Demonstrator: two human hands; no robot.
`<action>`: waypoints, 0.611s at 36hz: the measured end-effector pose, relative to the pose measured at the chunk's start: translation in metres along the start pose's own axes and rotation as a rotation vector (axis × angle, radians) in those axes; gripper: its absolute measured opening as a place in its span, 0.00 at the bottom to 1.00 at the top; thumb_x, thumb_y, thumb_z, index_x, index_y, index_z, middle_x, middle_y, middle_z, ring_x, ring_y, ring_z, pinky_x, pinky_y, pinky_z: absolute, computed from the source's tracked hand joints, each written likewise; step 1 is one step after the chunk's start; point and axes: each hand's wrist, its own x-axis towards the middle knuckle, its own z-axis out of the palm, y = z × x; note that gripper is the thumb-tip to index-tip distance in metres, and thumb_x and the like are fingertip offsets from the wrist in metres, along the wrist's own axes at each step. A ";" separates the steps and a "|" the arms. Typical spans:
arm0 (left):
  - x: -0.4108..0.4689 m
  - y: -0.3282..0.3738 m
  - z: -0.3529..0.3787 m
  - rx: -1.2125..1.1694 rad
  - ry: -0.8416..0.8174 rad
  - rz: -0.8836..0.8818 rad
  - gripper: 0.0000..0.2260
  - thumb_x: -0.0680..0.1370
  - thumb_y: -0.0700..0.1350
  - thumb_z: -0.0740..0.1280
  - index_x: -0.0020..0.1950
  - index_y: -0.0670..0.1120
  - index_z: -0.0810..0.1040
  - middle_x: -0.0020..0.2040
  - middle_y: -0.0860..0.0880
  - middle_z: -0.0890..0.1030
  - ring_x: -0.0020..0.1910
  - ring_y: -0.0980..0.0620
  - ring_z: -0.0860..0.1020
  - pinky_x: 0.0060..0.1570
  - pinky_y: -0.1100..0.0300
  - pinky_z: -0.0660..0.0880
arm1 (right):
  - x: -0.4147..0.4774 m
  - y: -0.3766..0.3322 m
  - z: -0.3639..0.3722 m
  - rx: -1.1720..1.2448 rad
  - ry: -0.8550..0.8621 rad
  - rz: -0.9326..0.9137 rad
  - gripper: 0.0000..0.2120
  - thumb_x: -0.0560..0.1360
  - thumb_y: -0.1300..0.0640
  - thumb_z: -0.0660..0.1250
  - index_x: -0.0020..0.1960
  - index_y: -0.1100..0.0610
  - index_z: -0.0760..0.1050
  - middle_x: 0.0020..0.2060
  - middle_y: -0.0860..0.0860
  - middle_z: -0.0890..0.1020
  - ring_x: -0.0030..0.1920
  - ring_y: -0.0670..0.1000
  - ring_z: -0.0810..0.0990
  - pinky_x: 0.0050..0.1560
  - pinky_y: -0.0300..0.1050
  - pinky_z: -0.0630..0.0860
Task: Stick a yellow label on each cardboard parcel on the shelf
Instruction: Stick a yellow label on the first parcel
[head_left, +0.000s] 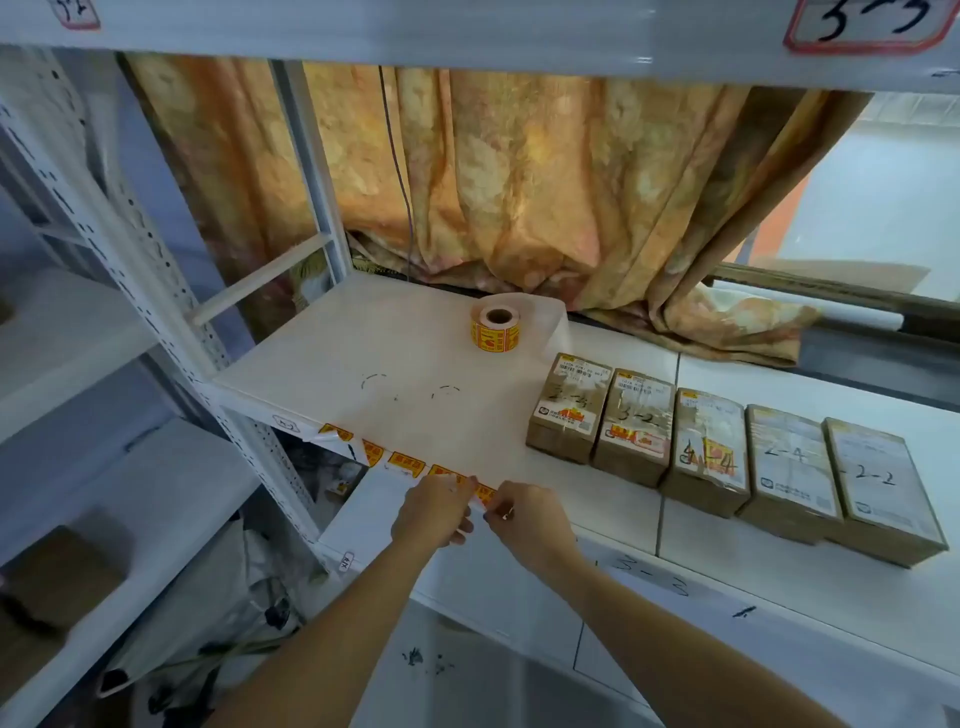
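Several cardboard parcels lie in a row on the white shelf (395, 374). The leftmost parcel (569, 405), the second parcel (636, 426) and the third parcel (706, 441) carry yellow labels near their front ends. The two right parcels (789, 457) (878, 483) show only white slips. A strip of yellow labels (405, 464) hangs along the shelf's front edge. My left hand (434, 512) and my right hand (530, 519) pinch the strip's right end together. A label roll (496, 330) stands at the back of the shelf.
An orange patterned curtain (519, 182) hangs behind the shelf. White perforated uprights (130, 249) frame the left side. Lower shelves (130, 499) at the left hold boxes and bags. The shelf above (467, 31) is close overhead.
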 end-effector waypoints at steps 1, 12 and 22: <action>0.000 0.001 0.000 0.007 0.006 -0.004 0.17 0.79 0.56 0.60 0.49 0.44 0.80 0.37 0.47 0.84 0.25 0.55 0.80 0.25 0.66 0.71 | 0.000 0.000 0.000 -0.002 0.002 -0.002 0.04 0.73 0.56 0.66 0.46 0.53 0.79 0.43 0.50 0.83 0.41 0.50 0.78 0.40 0.39 0.74; 0.001 0.014 -0.003 -0.020 0.024 0.019 0.13 0.75 0.48 0.64 0.39 0.41 0.81 0.34 0.46 0.84 0.30 0.51 0.82 0.38 0.57 0.80 | 0.003 0.006 -0.005 -0.026 0.070 -0.054 0.04 0.71 0.58 0.66 0.43 0.52 0.79 0.41 0.48 0.83 0.39 0.49 0.79 0.37 0.42 0.76; -0.006 0.049 -0.007 0.002 0.035 0.151 0.11 0.75 0.47 0.65 0.40 0.41 0.81 0.35 0.48 0.84 0.31 0.54 0.82 0.33 0.62 0.77 | -0.003 0.013 -0.039 0.182 0.055 -0.042 0.10 0.67 0.51 0.74 0.47 0.50 0.78 0.40 0.46 0.80 0.39 0.47 0.78 0.38 0.39 0.74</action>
